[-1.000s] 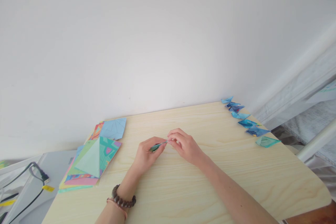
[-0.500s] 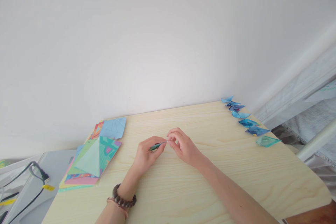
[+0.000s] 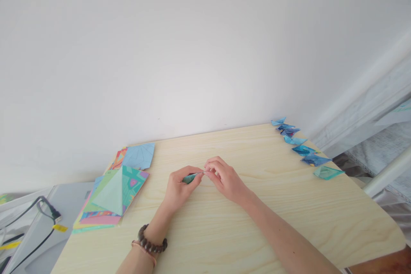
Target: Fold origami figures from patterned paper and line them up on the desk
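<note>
My left hand (image 3: 182,184) pinches a small folded piece of green paper (image 3: 190,177) between thumb and fingers, above the middle of the table. My right hand (image 3: 224,178) is closed in a pinch on the thin tip of the same paper, its fingertips meeting those of the left. Most of the paper is hidden inside my left hand. Along the table's right edge lies a row of several folded paper figures (image 3: 304,150), blue ones at the back and a pale green one (image 3: 328,173) nearest me.
Left on the wooden table (image 3: 205,239) lies a stack of coloured paper sheets (image 3: 99,221), topped by a pale green folded piece (image 3: 111,197). A creased blue sheet (image 3: 141,156) lies behind. A wall borders the back; a black cable (image 3: 48,209) hangs over a grey surface at left.
The green paper in my left hand has turned slightly and shows more of its surface. Both hands keep almost the same place and pinch.
</note>
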